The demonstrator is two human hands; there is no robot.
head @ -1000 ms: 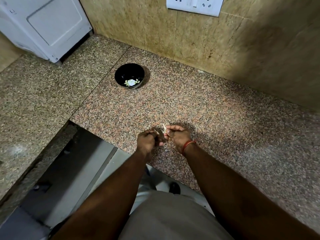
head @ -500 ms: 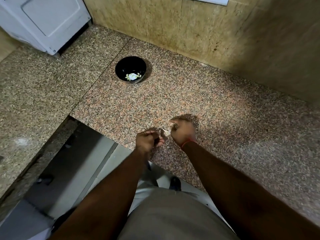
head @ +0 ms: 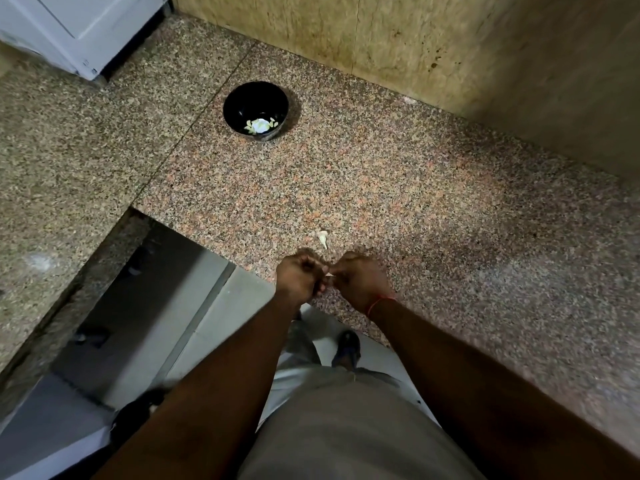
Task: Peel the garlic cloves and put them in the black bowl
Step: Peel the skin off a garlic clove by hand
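Head view shows the left hand and right hand both pinching a garlic clove between them, at 6 o'clock from the black bowl. Peeling looks under way; a scrap of skin lies at 12 o'clock from the hands. Next comes stripping the rest, then reaching to the bowl.

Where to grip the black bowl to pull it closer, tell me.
Take the black bowl by its near rim, reaching from the front edge of the counter. It stands upright and open, its wall bare all round, with garlic pieces low inside, so a thumb over the rim would likely clear them. Both hands are busy.
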